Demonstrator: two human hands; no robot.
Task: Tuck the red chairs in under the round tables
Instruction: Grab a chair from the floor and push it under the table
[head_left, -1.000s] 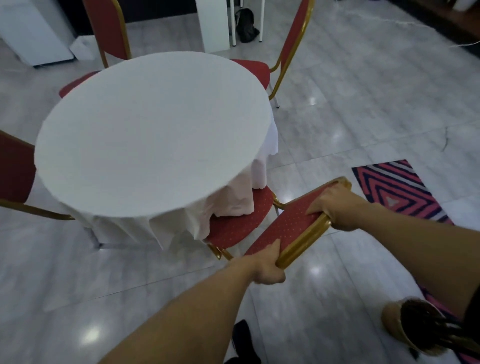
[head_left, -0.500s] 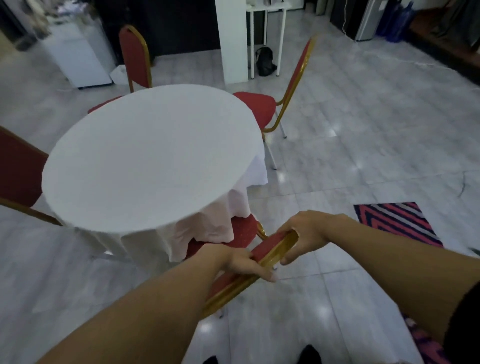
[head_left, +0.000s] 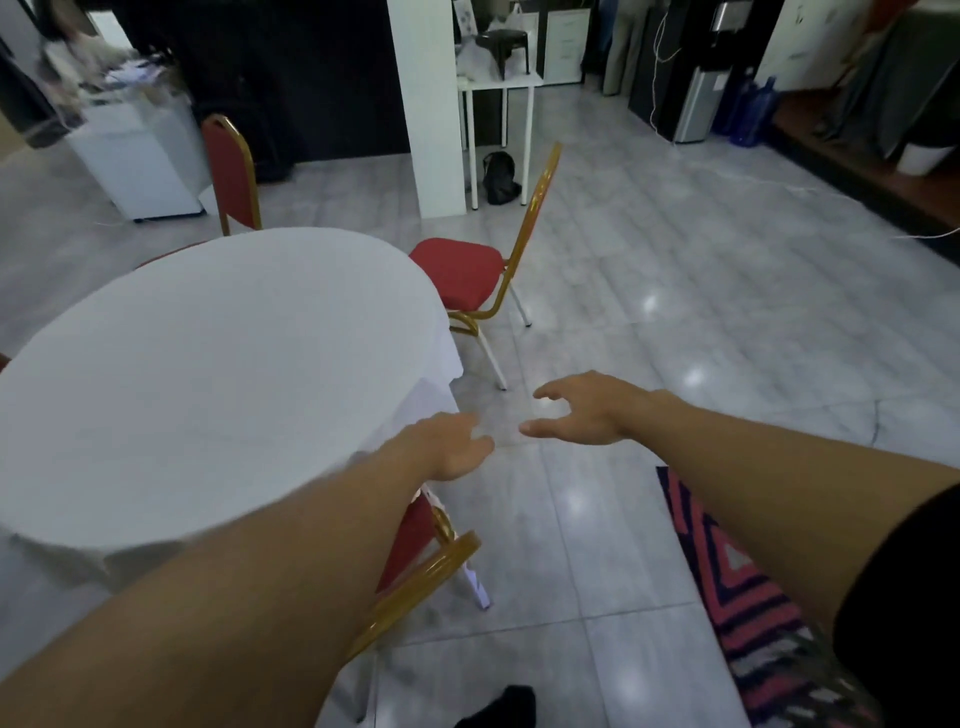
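Note:
A round table under a white cloth fills the left of the view. The near red chair with a gold frame is pushed under its edge, below my left forearm, mostly hidden. My left hand and my right hand hover above the floor, both empty with fingers apart, clear of the chair's back. A second red chair stands at the table's far right side, its seat mostly out from under the cloth. A third red chair shows its back behind the table.
A white pillar and a small white side table stand behind, with a black bag on the floor. A patterned red rug lies at the right. A white cabinet sits far left. Grey tiled floor spreads to the right.
Both hands pushed the near chair in toward the table, then let go of its back and rose. The view has lifted and turned toward the room.

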